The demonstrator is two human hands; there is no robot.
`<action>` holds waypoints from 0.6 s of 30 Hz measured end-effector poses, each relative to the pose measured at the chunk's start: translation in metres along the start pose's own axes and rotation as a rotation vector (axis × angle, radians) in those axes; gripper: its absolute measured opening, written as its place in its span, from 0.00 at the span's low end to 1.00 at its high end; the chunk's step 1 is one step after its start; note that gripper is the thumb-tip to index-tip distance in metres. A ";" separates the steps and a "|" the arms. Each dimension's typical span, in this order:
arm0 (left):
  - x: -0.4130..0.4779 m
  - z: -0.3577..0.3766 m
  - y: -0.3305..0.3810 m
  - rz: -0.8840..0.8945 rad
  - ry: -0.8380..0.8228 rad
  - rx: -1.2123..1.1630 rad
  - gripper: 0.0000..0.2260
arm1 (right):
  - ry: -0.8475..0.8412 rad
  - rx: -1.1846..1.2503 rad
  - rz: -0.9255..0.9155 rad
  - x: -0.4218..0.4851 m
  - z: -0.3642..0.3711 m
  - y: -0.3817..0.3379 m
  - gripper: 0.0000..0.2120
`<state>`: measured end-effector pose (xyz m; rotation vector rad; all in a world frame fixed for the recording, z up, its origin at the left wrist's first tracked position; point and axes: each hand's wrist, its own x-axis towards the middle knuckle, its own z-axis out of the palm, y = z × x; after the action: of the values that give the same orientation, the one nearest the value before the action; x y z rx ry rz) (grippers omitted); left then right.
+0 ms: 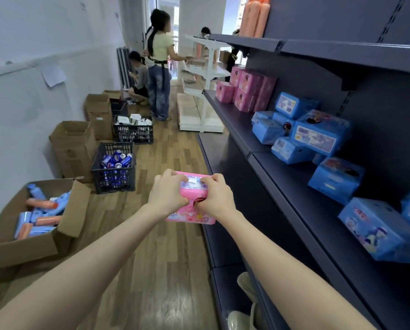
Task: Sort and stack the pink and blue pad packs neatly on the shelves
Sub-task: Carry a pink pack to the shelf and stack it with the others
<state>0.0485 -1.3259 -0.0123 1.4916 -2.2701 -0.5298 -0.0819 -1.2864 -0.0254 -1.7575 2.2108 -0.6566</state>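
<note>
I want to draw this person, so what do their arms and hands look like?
The left arm and right arm are bare, no sleeves in view. The left hand and right hand wear no gloves; no watch, bracelet or ring shows.

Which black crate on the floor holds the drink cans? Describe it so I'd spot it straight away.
Follow the white wall on the left, where cardboard boxes line the wooden floor. Two black plastic crates stand beside them; take the nearer crate, just past the open box of blue and orange packs. It alone holds blue drink cans; the farther crate holds white items.
</note>
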 end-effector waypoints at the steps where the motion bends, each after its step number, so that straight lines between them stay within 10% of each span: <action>1: 0.014 0.003 0.001 -0.007 0.005 0.002 0.24 | -0.006 0.000 -0.011 0.015 -0.001 0.005 0.28; 18: 0.208 0.034 0.034 -0.123 0.124 0.015 0.22 | -0.051 -0.014 -0.170 0.222 -0.034 0.066 0.29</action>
<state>-0.0720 -1.5023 -0.0032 1.6326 -2.1024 -0.4426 -0.2091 -1.4820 -0.0084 -1.9621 2.0533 -0.6255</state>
